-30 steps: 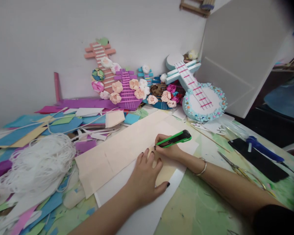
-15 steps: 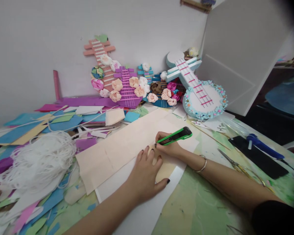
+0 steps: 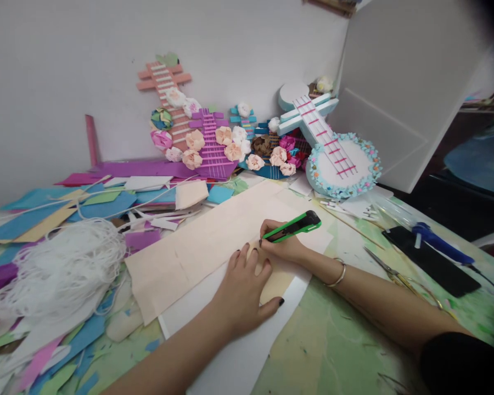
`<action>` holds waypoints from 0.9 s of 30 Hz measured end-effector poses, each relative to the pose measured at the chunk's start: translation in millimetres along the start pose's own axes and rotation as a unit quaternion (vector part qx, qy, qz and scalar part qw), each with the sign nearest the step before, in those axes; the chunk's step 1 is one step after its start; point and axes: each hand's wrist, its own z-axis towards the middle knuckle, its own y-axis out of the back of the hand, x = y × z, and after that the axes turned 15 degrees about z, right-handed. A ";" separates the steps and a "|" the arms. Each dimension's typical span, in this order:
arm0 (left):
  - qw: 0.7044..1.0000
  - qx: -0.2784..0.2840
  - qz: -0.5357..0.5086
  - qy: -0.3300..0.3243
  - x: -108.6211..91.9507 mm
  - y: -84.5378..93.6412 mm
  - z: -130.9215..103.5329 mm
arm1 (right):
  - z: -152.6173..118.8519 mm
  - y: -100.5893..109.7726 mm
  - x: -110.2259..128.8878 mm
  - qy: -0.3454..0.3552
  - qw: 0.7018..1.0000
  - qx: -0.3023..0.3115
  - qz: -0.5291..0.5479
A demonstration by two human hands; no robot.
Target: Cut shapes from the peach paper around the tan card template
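In my right hand [image 3: 282, 245] is a green and black box cutter [image 3: 293, 226], gripped like a pen with its front end down at the paper; the blade tip is hidden by my fingers. My left hand [image 3: 245, 291] lies spread and flat, fingertips close beside the right hand. Beneath it is a tan, yellowish piece [image 3: 280, 284], partly covered by both hands. A large peach sheet [image 3: 214, 233] stretches out beyond my fingers, and a white sheet [image 3: 230, 356] lies under everything, below my left wrist.
Paper-flowered toy instruments [image 3: 208, 145] and a pale blue one [image 3: 341, 164] lean at the back. A heap of white string [image 3: 66, 269] and coloured scraps [image 3: 82, 334] fill the left. Scissors [image 3: 391, 269], a black phone-like slab [image 3: 436, 263] and a blue glue gun [image 3: 444, 244] lie right.
The whole view has shifted very slightly. Both hands and the box cutter keep almost the same place on the sheets.
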 end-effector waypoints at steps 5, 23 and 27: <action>1.000 0.002 0.002 0.000 0.2 -0.3 -0.1 | -0.7 -0.1 -1.4 -0.001 1.000 -0.001 -0.001; 1.000 0.005 0.003 0.003 -0.9 4.0 -0.1 | -1.6 0.0 0.6 -0.008 1.000 0.007 0.004; 1.000 0.001 0.002 0.003 -0.9 3.1 0.2 | -1.3 0.1 0.6 -0.007 1.000 0.010 0.004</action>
